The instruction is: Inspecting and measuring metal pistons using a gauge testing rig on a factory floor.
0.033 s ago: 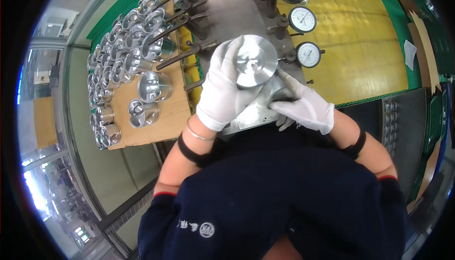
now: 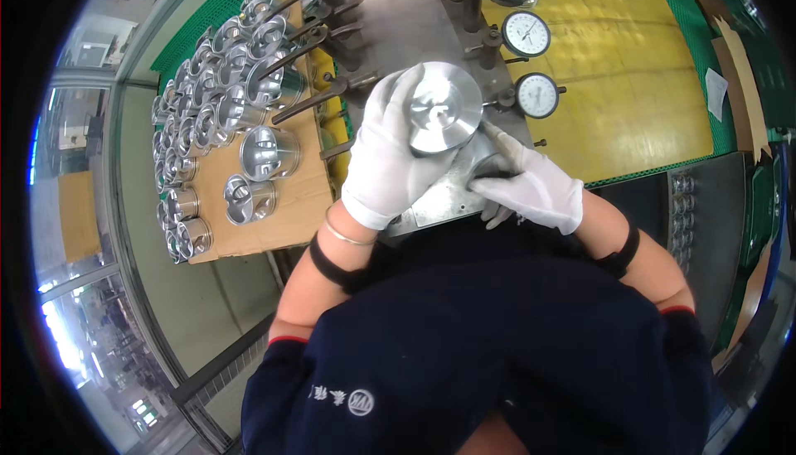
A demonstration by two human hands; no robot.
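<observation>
White-gloved left hand (image 2: pixel 385 161) curls round a silver, disc-topped metal piston (image 2: pixel 452 111) near the grey steel plate (image 2: pixel 406 7)'s front edge — white-gloved right hand (image 2: pixel 535 186) half-closed beside it, hold unclear.

Two gloved hands (image 2: pixel 383 157) (image 2: pixel 532 191), four dial gauges (image 2: pixel 537 95)

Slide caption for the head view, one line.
Gloved left hand grips a metal piston, gloved right hand at its side, near dial gauges; more pistons rest on cardboard.
</observation>
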